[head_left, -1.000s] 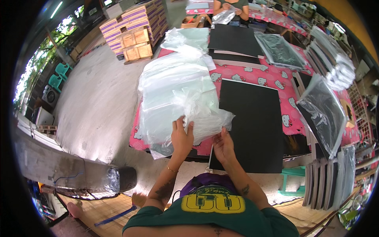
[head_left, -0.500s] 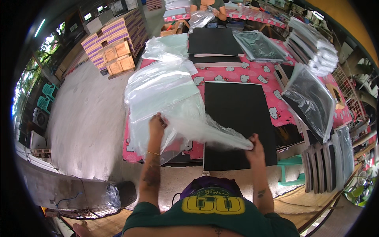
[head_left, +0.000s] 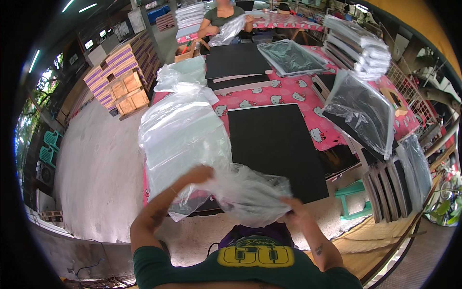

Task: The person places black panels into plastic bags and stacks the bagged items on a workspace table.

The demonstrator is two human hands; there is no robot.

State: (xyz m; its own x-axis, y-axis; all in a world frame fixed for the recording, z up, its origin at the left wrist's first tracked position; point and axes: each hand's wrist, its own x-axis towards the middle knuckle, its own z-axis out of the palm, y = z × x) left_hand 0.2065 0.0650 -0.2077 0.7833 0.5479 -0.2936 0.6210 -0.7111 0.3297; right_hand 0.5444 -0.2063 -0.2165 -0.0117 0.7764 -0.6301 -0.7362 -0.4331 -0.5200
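Two hands hold one clear plastic bag (head_left: 250, 195) up near the person's chest. Left hand (head_left: 199, 174) grips its left edge, and right hand (head_left: 292, 208) pinches its right edge. Just beyond lie a pile of clear bags (head_left: 180, 135) and a black board (head_left: 274, 144) on the pink table (head_left: 269, 94).
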